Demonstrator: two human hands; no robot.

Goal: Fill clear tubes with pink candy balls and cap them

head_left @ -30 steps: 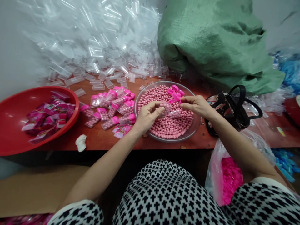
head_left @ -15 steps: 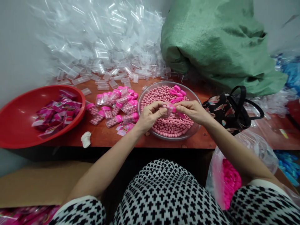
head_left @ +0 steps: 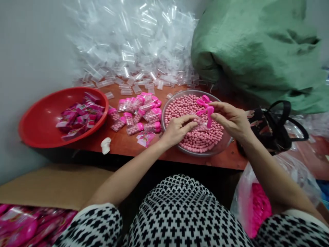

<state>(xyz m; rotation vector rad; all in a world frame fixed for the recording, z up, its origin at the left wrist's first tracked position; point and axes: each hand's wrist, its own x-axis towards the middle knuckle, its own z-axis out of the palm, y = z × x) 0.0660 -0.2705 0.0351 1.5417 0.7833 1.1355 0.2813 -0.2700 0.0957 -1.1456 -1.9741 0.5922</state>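
Both of my hands are over a grey-rimmed bowl point(head_left: 180, 148) filled with round pink beads point(head_left: 192, 145). My left hand point(head_left: 180, 130) pinches a small clear plastic tube point(head_left: 203, 127), tilted on its side; how many beads are in it is hard to tell. Between the thumb and fingers of my right hand point(head_left: 232, 120) is a bright pink flip cap point(head_left: 210, 116), close to the tube's end. More loose pink caps point(head_left: 203, 100) lie on the beads just behind. Left of the bowl is a heap of filled, pink-capped tubes point(head_left: 153, 115).
A red basin point(head_left: 38, 127) with pink packets point(head_left: 79, 116) stands at the left. Clear tubes point(head_left: 125, 55) are piled at the back beside a green sack point(head_left: 244, 51). To the right are a black handbag point(head_left: 272, 133) and a plastic bag of pink pieces point(head_left: 259, 209).
The view has shifted left. My hands, together at the tube before, are now slightly apart, with the pink cap upright in my right hand and the tube in my left.
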